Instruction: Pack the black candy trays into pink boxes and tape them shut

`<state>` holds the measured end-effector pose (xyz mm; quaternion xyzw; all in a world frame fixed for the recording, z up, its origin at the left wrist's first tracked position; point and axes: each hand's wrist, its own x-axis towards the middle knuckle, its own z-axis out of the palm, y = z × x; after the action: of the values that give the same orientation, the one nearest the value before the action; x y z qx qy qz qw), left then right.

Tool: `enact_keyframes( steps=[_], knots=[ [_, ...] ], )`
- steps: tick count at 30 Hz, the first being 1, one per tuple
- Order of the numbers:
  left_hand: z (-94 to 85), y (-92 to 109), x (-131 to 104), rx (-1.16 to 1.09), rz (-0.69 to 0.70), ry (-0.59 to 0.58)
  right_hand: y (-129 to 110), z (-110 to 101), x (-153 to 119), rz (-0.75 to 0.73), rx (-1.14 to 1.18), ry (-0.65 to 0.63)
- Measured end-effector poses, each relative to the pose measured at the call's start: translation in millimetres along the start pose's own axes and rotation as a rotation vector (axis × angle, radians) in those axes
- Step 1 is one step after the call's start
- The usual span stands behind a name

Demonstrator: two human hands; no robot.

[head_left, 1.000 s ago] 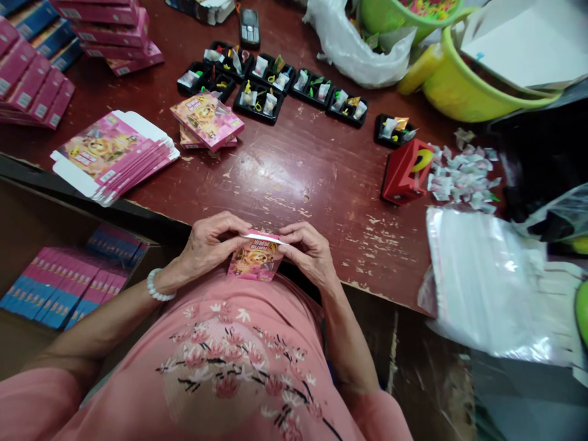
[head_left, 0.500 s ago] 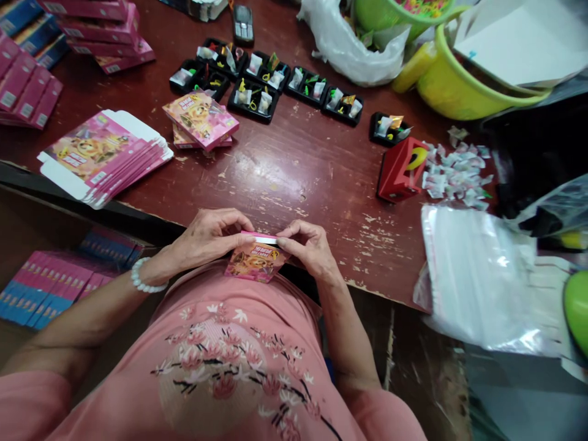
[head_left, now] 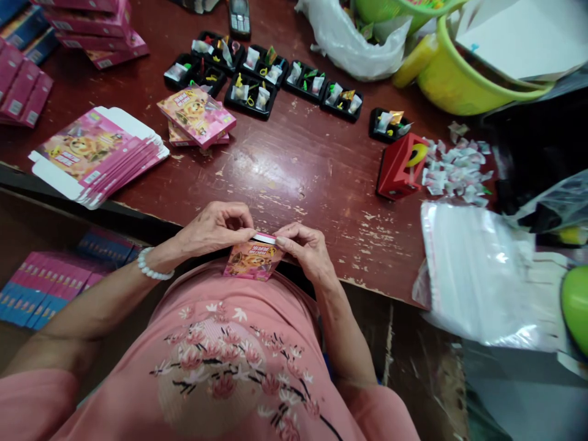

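Note:
A small pink cardboard box (head_left: 252,260) with a printed cartoon front is held upright at the table's front edge, against my body. Its white-edged end flap faces up at the top. My left hand (head_left: 218,225) pinches the left end of that flap with thumb and fingers. At the right end, my right hand (head_left: 303,245) grips the box's corner, thumb on the flap. Beyond my hands lie two closed boxes (head_left: 197,116), one on the other, and a pile of flat unfolded cartons (head_left: 92,150).
Several black trays (head_left: 250,98) with small packets and toys stand across the back. On the right are a red tape dispenser (head_left: 399,168), wrapped sweets (head_left: 457,171), clear plastic bags (head_left: 473,269) and a yellow-green basket (head_left: 459,79). Stacked boxes (head_left: 92,24) fill the back left.
The flap edge tilts slightly down toward the right hand, and a dark gap now shows beneath it. Both hands keep their hold on the box; the view has shifted slightly.

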<state>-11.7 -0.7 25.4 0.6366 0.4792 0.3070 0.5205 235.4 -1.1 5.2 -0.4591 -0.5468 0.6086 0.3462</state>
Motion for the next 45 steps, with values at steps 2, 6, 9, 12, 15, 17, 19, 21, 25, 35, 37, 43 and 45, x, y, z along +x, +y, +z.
enact_keyframes(
  steps=[2, 6, 9, 12, 15, 17, 19, 21, 25, 35, 37, 43, 45],
  knots=[
    [-0.6, -1.4, -3.2, 0.022, 0.064, 0.004, 2.2, -3.0, -1.8, -0.102, -0.064, -0.002],
    [-0.9, -5.4, -18.2, 0.195, 0.286, -0.018, 11.7, -7.3, -12.2, -0.251, -0.228, -0.038],
    [5.5, -10.9, -31.9, 0.33, 0.418, -0.001, 20.6, -4.8, -20.4, -0.381, -0.342, -0.013],
    [15.5, -17.1, -40.3, 0.343, 0.416, 0.062, 25.5, 0.9, -23.7, -0.437, -0.367, 0.035],
    [24.0, -22.7, -42.8, 0.278, 0.338, 0.197, 23.5, 3.8, -21.8, -0.391, -0.338, 0.057],
    [27.5, -26.2, -43.8, 0.252, 0.28, 0.279, 19.7, 4.0, -18.9, -0.355, -0.328, 0.05],
    [29.5, -28.9, -45.3, 0.239, 0.25, 0.32, 15.5, 4.6, -15.6, -0.352, -0.339, 0.031],
    [30.4, -29.8, -46.8, 0.246, 0.257, 0.331, 11.7, 7.0, -12.6, -0.386, -0.364, 0.017],
    [31.7, -28.9, -48.8, 0.289, 0.326, 0.364, 8.0, 14.7, -7.3, -0.427, -0.41, -0.013],
    [37.1, -31.7, -56.9, 0.095, 0.228, 0.337, 15.8, 24.3, -11.2, -0.505, -0.471, -0.08],
    [33.5, -16.8, -50.2, 0.097, 0.208, 0.339, 3.2, 13.6, -10.4, -0.506, -0.486, -0.09],
    [15.3, 28.5, -7.7, 0.19, 0.382, 0.565, -34.9, -129.7, 24.8, -0.471, -0.594, 0.838],
    [11.8, 28.4, 7.3, 0.283, 0.487, 0.576, -34.5, -190.6, 41.5, -0.355, -0.684, 1.06]
  ],
)
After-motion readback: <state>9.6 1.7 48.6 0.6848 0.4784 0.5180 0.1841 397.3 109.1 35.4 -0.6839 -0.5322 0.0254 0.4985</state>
